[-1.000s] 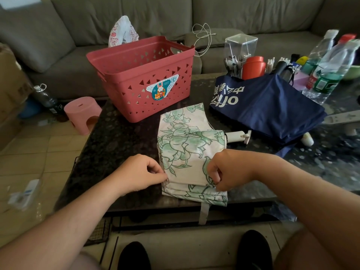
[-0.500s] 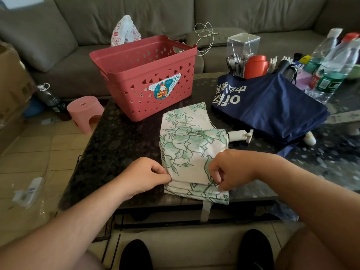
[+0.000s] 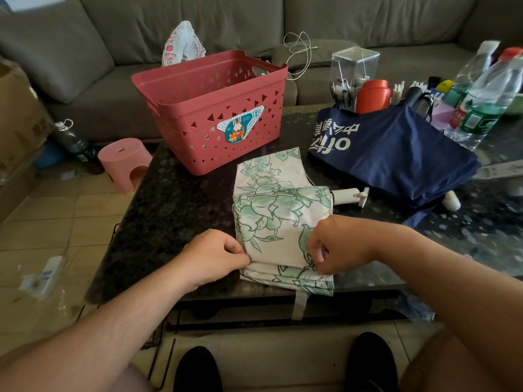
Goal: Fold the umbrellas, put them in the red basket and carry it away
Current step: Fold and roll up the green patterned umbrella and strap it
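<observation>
A white umbrella with green flower print (image 3: 274,219) lies collapsed on the dark table (image 3: 175,210), its white handle (image 3: 349,196) pointing right and its strap hanging over the front edge. My left hand (image 3: 216,257) pinches the fabric at the umbrella's near left edge. My right hand (image 3: 338,244) pinches the folds at its near right edge. The empty red basket (image 3: 215,114) stands behind the umbrella. A navy umbrella (image 3: 393,157) with white lettering lies to the right, flattened.
Behind the navy umbrella stand water bottles (image 3: 486,91), an orange cup (image 3: 372,96), a clear box (image 3: 353,66) and pens. A grey sofa (image 3: 254,26) runs along the back. A pink stool (image 3: 123,162) and a dark bottle (image 3: 72,141) are on the tiled floor at left.
Both hands stay pinched on the near end of the flowered umbrella, with only slight shifts of the fingers. The umbrella and basket have not moved.
</observation>
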The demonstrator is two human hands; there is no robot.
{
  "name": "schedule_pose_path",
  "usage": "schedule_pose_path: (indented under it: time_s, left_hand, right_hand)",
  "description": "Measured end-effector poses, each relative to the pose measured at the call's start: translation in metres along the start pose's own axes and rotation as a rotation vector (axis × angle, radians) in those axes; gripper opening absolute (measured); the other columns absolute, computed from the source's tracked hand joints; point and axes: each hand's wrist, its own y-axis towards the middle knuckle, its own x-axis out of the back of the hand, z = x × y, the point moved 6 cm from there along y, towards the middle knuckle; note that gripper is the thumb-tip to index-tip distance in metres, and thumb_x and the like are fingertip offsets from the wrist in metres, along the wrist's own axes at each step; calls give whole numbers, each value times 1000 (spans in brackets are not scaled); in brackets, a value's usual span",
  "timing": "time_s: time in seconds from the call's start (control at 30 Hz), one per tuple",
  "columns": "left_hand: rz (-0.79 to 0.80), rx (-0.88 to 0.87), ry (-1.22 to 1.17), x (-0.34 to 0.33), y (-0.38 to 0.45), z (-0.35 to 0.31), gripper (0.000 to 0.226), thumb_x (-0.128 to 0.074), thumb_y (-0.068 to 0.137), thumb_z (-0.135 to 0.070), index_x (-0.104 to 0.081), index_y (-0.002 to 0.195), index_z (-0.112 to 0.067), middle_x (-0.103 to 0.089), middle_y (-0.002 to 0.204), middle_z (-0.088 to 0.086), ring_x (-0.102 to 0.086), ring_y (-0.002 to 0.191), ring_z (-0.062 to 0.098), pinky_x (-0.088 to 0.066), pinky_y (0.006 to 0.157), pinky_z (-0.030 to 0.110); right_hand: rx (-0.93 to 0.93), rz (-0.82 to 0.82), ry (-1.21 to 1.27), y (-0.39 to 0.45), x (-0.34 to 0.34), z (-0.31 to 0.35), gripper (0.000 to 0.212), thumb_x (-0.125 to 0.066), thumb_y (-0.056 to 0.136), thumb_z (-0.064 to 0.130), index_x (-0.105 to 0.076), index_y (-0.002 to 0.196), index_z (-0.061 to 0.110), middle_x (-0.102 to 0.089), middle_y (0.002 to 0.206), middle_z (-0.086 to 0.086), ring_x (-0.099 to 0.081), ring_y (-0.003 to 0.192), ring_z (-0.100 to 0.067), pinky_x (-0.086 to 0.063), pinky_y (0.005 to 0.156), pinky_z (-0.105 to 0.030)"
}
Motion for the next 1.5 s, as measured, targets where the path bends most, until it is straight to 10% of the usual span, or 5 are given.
schedule_pose_path:
  time_s: [0.53, 0.8, 1.03, 1.37, 1.5]
  left_hand:
    - [-529, -388, 55, 65, 15, -59, 17, -74, 88, -37, -70, 75, -27, -61, 76, -15, -57, 80, 12, -45, 77, 32]
    - [-168, -533, 388, -30, 39, -76, 37, -61, 104, -36, -58, 141, -37, -59, 127, -10, -57, 115, 13, -38, 86, 25]
    - [-69, -570, 542, -49, 38, -60, 39, -45, 107, -49, -56, 145, -48, -44, 112, -5, -52, 100, 17, -37, 72, 30]
    - [519, -250, -86, 1, 33, -39, 30, -77, 95, -22, -75, 125, -27, -75, 120, -13, -73, 101, 4, -56, 92, 20]
    - [-27, -26, -417, 47, 86, -13, 7, -71, 99, -25, -76, 99, -20, -71, 86, 1, -56, 68, 12, -47, 61, 27]
  right_hand:
    - [20, 43, -100, 4, -9, 3, 19, -78, 76, 34, -63, 63, 35, -69, 79, 18, -63, 81, -3, -59, 80, -36]
    - [54, 46, -117, 3, -4, 4, 12, -75, 80, 34, -67, 70, 33, -66, 76, 20, -60, 75, 0, -56, 77, -30]
    - [148, -632, 15, 11, 34, -13, 22, -65, 88, 43, -77, 100, 28, -66, 103, 10, -60, 94, -13, -50, 87, -32]
    - [-173, -460, -291, 38, -16, -42, 80, -19, 95, 80, 26, 155, 51, 18, 171, 5, 5, 158, -39, -2, 123, -70]
    - [-166, -501, -294, 37, -14, -44, 85, -21, 92, 83, 22, 157, 50, 11, 172, 3, 1, 158, -40, -2, 122, -71]
